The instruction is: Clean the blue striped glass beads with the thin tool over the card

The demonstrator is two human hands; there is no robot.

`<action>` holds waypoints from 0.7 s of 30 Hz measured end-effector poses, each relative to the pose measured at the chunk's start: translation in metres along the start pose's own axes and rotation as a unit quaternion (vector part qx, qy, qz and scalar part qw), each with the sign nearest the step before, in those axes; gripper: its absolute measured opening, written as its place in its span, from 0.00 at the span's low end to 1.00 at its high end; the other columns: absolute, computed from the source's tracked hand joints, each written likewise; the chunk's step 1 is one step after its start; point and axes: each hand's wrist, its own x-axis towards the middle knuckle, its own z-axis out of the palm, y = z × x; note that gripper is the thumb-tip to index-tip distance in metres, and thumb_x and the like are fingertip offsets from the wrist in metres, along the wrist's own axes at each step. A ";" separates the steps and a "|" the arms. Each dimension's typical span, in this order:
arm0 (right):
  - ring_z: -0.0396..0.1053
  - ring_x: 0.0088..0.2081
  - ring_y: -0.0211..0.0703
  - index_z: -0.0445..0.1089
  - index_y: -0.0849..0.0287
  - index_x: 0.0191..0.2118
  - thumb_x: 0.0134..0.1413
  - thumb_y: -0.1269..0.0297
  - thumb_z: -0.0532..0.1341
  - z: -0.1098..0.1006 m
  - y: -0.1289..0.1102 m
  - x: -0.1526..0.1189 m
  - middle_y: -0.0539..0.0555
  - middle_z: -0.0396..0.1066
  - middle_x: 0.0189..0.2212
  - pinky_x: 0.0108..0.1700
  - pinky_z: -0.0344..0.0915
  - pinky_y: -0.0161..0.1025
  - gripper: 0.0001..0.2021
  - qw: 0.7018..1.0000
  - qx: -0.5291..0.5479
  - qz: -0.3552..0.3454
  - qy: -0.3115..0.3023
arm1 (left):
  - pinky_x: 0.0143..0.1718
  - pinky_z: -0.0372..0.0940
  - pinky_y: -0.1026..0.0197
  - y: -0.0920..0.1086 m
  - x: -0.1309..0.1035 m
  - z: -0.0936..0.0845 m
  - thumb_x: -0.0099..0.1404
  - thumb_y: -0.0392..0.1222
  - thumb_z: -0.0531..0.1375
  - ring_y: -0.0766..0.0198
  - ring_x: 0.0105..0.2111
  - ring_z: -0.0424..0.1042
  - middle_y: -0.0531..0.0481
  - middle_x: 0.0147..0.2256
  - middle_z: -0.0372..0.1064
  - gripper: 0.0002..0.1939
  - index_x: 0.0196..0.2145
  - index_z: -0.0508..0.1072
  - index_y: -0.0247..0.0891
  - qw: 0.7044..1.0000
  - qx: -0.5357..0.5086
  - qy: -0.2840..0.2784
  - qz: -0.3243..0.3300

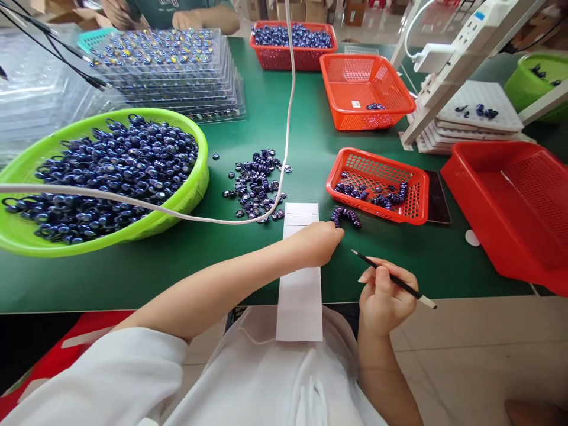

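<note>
My left hand [320, 242] is closed over a white paper strip [302, 296], its fingers curled under and hidden. Right at its fingertips lies a curved row of dark blue, shiny bead-like pieces [348, 214]; I cannot tell whether the hand grips any of them. Slim black tweezers [402, 284] with a pale tip and a white end are pinched in my right hand [386, 293], pointing toward the left hand. A loose pile of the same dark pieces [257, 183] spreads beyond the strip. Behind the curved row, a small red basket [377, 208] holds more of them.
A large green basket [202, 148] heaped with dark pieces stands left. Stacked clear trays [177, 89], red baskets [295, 59] and an orange-red basket [366, 77] are farther back. A white cable [290, 89] hangs across. At right stand a red bin [510, 160] and power strip [465, 47]. Someone sits opposite.
</note>
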 end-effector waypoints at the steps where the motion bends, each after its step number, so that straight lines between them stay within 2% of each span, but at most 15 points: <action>1: 0.68 0.18 0.34 0.67 0.58 0.35 0.55 0.65 0.66 0.000 0.000 0.001 0.50 0.78 0.31 0.23 0.65 0.36 0.07 1.000 0.003 0.004 -0.003 | 0.31 0.67 0.58 0.000 -0.001 0.000 0.61 0.26 0.58 0.53 0.34 0.74 0.40 0.36 0.72 0.09 0.39 0.73 0.32 1.000 0.009 0.002 0.014; 5: 0.69 0.18 0.34 0.68 0.59 0.35 0.54 0.66 0.67 -0.002 0.000 0.004 0.50 0.78 0.31 0.24 0.67 0.37 0.07 0.999 0.025 0.025 -0.020 | 0.35 0.69 0.57 -0.006 -0.017 0.005 0.64 0.27 0.55 0.53 0.38 0.73 0.40 0.36 0.71 0.09 0.39 0.74 0.32 0.997 -0.003 0.058 0.045; 9: 0.69 0.19 0.34 0.69 0.59 0.35 0.54 0.65 0.68 -0.005 -0.001 0.005 0.51 0.79 0.32 0.25 0.68 0.37 0.07 0.997 0.001 0.059 -0.057 | 0.37 0.70 0.59 -0.024 -0.049 0.015 0.67 0.30 0.53 0.61 0.35 0.73 0.43 0.40 0.71 0.11 0.43 0.73 0.34 0.983 -0.097 0.155 0.028; 13: 0.70 0.21 0.34 0.71 0.59 0.35 0.54 0.62 0.68 -0.004 -0.008 0.000 0.52 0.78 0.31 0.25 0.69 0.36 0.08 0.976 -0.090 0.120 -0.158 | 0.38 0.70 0.62 -0.037 -0.082 0.024 0.66 0.31 0.55 0.65 0.33 0.73 0.46 0.37 0.71 0.09 0.40 0.74 0.35 0.955 -0.163 0.247 0.007; 15: 0.70 0.22 0.35 0.72 0.59 0.35 0.55 0.61 0.68 -0.002 -0.014 -0.002 0.51 0.76 0.27 0.25 0.68 0.34 0.08 0.950 -0.147 0.155 -0.227 | 0.36 0.69 0.63 -0.038 -0.094 0.028 0.65 0.31 0.56 0.66 0.32 0.71 0.47 0.37 0.70 0.09 0.40 0.75 0.35 0.953 -0.172 0.251 0.011; 17: 0.71 0.22 0.36 0.73 0.59 0.36 0.56 0.59 0.67 0.000 -0.018 -0.002 0.49 0.74 0.24 0.25 0.67 0.33 0.08 0.925 -0.200 0.176 -0.269 | 0.35 0.69 0.63 -0.037 -0.102 0.031 0.66 0.30 0.54 0.65 0.33 0.71 0.45 0.38 0.70 0.11 0.42 0.75 0.35 0.960 -0.162 0.226 0.027; 21: 0.70 0.22 0.36 0.73 0.58 0.36 0.57 0.58 0.66 0.003 -0.020 0.000 0.47 0.71 0.20 0.25 0.66 0.32 0.09 0.908 -0.252 0.179 -0.282 | 0.34 0.67 0.62 -0.034 -0.108 0.038 0.68 0.29 0.52 0.61 0.35 0.69 0.44 0.38 0.69 0.17 0.50 0.75 0.37 0.980 -0.091 0.162 0.073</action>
